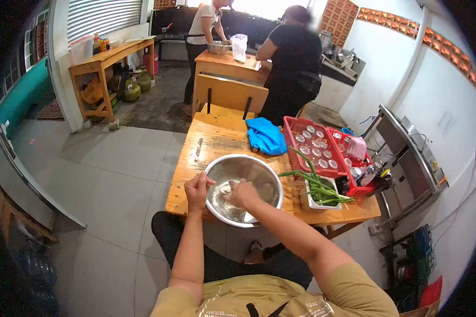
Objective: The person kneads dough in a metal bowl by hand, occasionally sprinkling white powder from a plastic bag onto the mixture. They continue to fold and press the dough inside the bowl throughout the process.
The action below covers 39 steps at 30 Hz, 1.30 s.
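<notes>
A wide steel mixing bowl [272, 177] sits at the near edge of the wooden table. Its left rim is held by my left hand [197, 191], with the fingers curled closed. Down inside the bowl, my right hand [240, 194] is closed over a lump of whitish dough [225, 188], and the fingertips are partly hidden. Loose white flour [219, 205] coats the bowl's bottom and lower wall around the dough.
On the wooden table [188, 174] lie a blue plastic bag [266, 136], a red crate [296, 126] of upturned glasses, and a white container [325, 207] with green onions [322, 191]. A red basket [360, 188] holds bottles. Two people [296, 58] [209, 29] work at another table beyond.
</notes>
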Available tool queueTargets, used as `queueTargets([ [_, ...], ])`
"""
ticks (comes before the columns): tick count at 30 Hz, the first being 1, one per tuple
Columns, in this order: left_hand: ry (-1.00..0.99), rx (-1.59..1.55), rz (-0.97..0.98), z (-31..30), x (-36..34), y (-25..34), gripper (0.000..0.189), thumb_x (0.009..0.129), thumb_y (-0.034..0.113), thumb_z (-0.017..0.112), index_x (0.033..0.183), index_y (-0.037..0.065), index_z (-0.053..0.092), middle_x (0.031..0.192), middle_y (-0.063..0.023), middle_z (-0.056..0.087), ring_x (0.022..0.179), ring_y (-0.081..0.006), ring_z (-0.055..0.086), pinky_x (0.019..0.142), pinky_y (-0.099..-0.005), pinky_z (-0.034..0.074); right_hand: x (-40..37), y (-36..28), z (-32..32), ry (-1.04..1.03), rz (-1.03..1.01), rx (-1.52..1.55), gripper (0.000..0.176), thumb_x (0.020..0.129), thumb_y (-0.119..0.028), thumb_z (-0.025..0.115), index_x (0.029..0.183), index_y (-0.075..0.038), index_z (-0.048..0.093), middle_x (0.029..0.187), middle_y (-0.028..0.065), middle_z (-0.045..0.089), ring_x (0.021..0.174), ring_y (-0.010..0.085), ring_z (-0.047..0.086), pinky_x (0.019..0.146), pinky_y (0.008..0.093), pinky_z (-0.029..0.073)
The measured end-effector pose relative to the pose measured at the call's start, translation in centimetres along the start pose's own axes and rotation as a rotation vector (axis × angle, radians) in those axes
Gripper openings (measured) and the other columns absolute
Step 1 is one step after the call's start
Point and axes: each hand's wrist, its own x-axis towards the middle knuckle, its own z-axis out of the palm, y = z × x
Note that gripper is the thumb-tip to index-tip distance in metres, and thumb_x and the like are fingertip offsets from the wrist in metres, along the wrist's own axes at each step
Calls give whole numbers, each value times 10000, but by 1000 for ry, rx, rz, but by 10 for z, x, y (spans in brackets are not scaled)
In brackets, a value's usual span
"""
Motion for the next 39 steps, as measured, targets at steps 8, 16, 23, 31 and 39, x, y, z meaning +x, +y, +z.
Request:
queueTargets([
  [8, 61, 128, -15, 4, -5, 2, 496, 1034, 327, 595, 673, 7, 710, 554, 40, 520, 501, -53, 429, 490, -248, 319, 12, 19, 26, 340, -304, 14, 509, 836, -304, 759, 1272, -101, 595, 1151, 222, 609, 1005, 440, 642, 817, 531, 554],
  [16, 38, 254, 46, 10, -12, 3, 477, 1035, 305, 610, 687, -2, 718, 528, 42, 497, 500, -43, 429, 493, -255, 321, 7, 38, 11, 420, -225, 239, 357, 865, -274, 710, 1157, -118, 576, 1047, 198, 657, 958, 418, 669, 794, 514, 540],
  [23, 47, 312, 89, 23, -13, 2, 470, 1033, 295, 610, 692, -7, 725, 544, 16, 545, 503, -62, 459, 510, -278, 369, -5, 48, 4, 302, -142, 143, 478, 858, -337, 729, 1268, -133, 594, 1284, 239, 568, 1233, 434, 552, 936, 548, 507],
  [31, 5, 607, 313, 37, -26, 11, 393, 1011, 250, 637, 713, 17, 743, 608, -68, 639, 585, -114, 580, 562, -336, 444, -11, 40, 5, 163, -149, 176, 849, 788, -675, 732, 1416, -131, 558, 1381, 291, 497, 1294, 503, 493, 1054, 551, 464],
  [39, -5, 381, -3, 14, 44, -19, 241, 1004, 233, 655, 1054, 0, 692, 931, -66, 690, 876, -152, 643, 784, -310, 518, 8, 35, 0, -33, -25, 43, 1259, 770, -814, 646, 1605, 12, 193, 1406, 404, 444, 1223, 472, 583, 1004, 467, 518],
])
